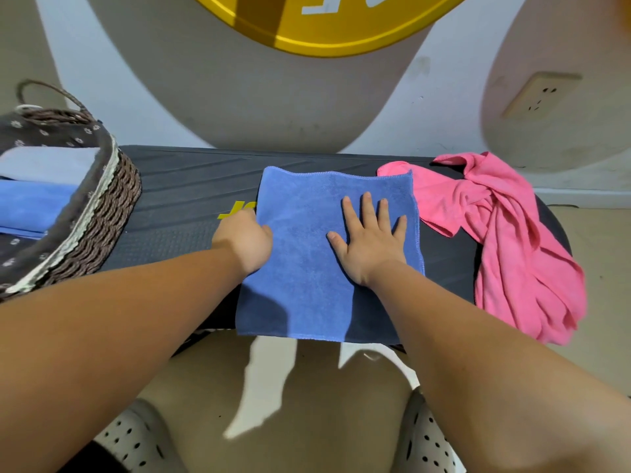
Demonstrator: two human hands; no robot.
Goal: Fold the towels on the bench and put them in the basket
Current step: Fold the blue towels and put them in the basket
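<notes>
1. Currently, head view, step: the blue towel (327,254) is mid-fold. It lies flat on the middle of the bench (191,192), its near edge hanging just over the front.
2. Left hand (246,240): at the towel's left edge, fingers curled down. It looks like a grip on that edge, though the fingertips are hidden, so the hold is my read.
3. Right hand (370,240): palm down on the towel's right half, fingers (367,208) straight and spread. It presses and grasps nothing.
4. Next move, my guess: lift the left edge and carry it over to the right edge. The right hand has to pin the cloth and then slide out before the flap lands. The edges need lining up, and the pile looks soft enough to bunch.
5. Basket (102,213): on the bench's left end, well apart from the towel, with folded towels (30,203) already inside.
6. Pink towel (512,240): crumpled at the right end and unfolded, draping over the front. Its corner touches the blue towel's far right corner.
7. Progress: some towels are binned, one is in hand and one is waiting.
</notes>
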